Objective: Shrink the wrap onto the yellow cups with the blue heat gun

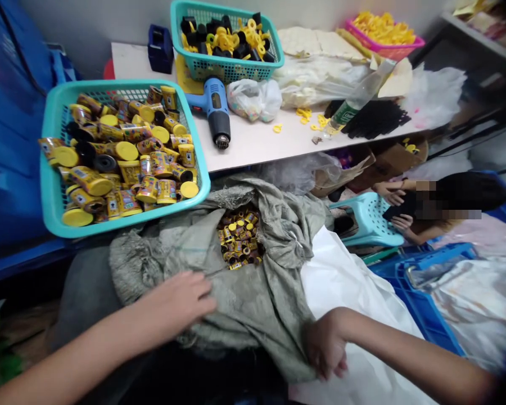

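A grey woven sack (244,306) lies in front of me with its mouth gaping. Inside it are many small yellow and brown printed containers (240,239), some showing yellow lids and others dark open ends. My left hand (183,301), slightly blurred, is over the near left side of the sack, its fingers loosely apart and nothing seen in them. At the lower right, my right hand (326,343) is closed on the sack's edge, with the cloth pulled taut toward it.
A turquoise basket (122,228) of similar containers stands at the left. On the white table (253,149) are a blue heat gun (217,109), another turquoise basket (231,70) of black and yellow parts, and a plastic bottle (358,104). A person (430,205) is at the right near a stool (365,216).
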Demonstrator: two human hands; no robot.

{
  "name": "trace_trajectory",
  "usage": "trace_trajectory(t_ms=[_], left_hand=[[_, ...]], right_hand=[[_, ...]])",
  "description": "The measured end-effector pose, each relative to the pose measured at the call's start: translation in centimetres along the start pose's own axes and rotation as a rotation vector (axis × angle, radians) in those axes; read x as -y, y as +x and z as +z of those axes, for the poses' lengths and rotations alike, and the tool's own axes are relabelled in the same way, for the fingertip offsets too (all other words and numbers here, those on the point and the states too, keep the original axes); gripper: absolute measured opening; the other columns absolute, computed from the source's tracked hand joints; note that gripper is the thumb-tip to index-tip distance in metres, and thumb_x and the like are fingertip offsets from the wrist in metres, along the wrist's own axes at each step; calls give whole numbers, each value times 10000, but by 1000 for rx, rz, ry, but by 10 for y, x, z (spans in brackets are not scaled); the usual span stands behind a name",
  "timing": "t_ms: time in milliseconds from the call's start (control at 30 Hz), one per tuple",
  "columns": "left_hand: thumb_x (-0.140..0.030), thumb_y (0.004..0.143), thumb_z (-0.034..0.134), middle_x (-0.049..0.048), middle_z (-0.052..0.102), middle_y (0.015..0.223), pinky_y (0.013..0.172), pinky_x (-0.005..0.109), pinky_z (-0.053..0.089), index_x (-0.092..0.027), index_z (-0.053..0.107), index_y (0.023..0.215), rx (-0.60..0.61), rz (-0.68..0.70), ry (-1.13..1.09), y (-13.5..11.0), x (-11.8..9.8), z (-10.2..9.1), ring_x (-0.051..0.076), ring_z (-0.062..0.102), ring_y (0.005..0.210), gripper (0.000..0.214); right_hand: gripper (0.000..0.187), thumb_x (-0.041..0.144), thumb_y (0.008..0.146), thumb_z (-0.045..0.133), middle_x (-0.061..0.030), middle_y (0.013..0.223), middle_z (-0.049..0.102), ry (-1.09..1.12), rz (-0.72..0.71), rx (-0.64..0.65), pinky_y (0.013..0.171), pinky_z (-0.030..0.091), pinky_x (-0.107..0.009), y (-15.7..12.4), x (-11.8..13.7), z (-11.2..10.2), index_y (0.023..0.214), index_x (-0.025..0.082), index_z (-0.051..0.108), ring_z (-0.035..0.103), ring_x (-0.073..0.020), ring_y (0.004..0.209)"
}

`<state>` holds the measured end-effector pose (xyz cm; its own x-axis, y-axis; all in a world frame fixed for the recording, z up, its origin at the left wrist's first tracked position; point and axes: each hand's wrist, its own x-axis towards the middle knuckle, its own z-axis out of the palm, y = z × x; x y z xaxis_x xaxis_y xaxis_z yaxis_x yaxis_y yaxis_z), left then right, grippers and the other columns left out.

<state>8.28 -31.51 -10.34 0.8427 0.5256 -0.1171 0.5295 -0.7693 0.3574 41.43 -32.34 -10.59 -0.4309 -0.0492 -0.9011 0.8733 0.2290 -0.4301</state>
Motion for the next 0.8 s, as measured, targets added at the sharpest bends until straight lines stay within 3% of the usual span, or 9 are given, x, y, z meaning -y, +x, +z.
trace_trajectory(t_ms=[100, 200, 300, 367, 467, 567, 633, 700, 800], left_hand=[[-189, 843, 634, 0, 628, 830, 709, 315, 403, -233, 582, 774, 59, -32, -186, -29, -25, -2, 196, 571, 798, 97], [-362, 875, 626, 20, 671, 931, 780, 316, 459, -250, 635, 947, 120, -193, -329, -31, -33, -5, 215, 620, 891, 133], [-347, 985, 403, 71, 716, 1034, 812, 351, 506, -250, 555, 1291, 135, -386, -315, -19, -29, -2, 238, 671, 951, 355], [-301, 985, 384, 91, 734, 1017, 805, 380, 525, -253, 506, 1380, 218, -471, -235, -11, -28, -3, 262, 695, 949, 416], [-314, 857, 622, 89, 746, 938, 770, 398, 542, -262, 548, 1356, 385, -493, -142, 5, -35, -19, 303, 710, 911, 507], [-348, 822, 656, 90, 736, 863, 741, 392, 543, -226, 728, 1025, 428, -383, -143, 33, -46, -40, 303, 708, 858, 248], [-358, 919, 519, 99, 724, 903, 803, 400, 526, -206, 734, 901, 255, -252, -129, 59, -51, -42, 282, 689, 912, 263], [-428, 951, 469, 112, 698, 1103, 907, 408, 491, -209, 691, 1097, 29, -187, -119, 85, -53, -28, 276, 633, 1081, 345], [-536, 839, 633, 137, 611, 1346, 1022, 441, 441, -202, 620, 1273, 20, -264, -116, 107, -46, 6, 311, 540, 1263, 548]], right_hand=[[209, 180, 788, 630, -16, 863, 625, -30, -70, -152, 756, 443, -110, 8, 20, -31, 974, 135, 714, 554, -19, 751], [519, 299, 1023, 134, -60, 1353, 467, -60, -23, -634, 1151, 341, -191, 50, 37, -86, 1436, 190, 428, 438, -27, 1260], [507, 409, 965, 435, -88, 1442, 350, -126, 136, -741, 1261, 226, -353, 86, 22, -114, 1397, 145, 455, 279, -130, 1416], [534, 422, 885, 577, -117, 1451, 319, -149, 351, -746, 1275, 145, -462, 85, -13, -108, 1310, 103, 525, 195, -201, 1457], [651, 443, 871, 593, -139, 1488, 239, -123, 735, -781, 1269, 44, -528, 47, -82, -74, 1402, 97, 444, 117, -249, 1480], [677, 507, 892, 550, -160, 1403, 363, -40, 968, -704, 1250, 119, -550, -5, -132, -41, 1408, 83, 438, 250, -240, 1435], [628, 526, 884, 558, -141, 1295, 470, 29, 957, -620, 1213, 295, -475, -26, -145, -32, 1326, 82, 510, 406, -185, 1324], [555, 533, 911, 513, -120, 1189, 531, 72, 890, -602, 1136, 415, -364, -30, -142, -36, 1219, 75, 565, 492, -121, 1201], [542, 532, 940, 455, -120, 1175, 535, 76, 753, -705, 1125, 420, -345, -9, -124, -63, 1192, 65, 565, 497, -106, 1182]])
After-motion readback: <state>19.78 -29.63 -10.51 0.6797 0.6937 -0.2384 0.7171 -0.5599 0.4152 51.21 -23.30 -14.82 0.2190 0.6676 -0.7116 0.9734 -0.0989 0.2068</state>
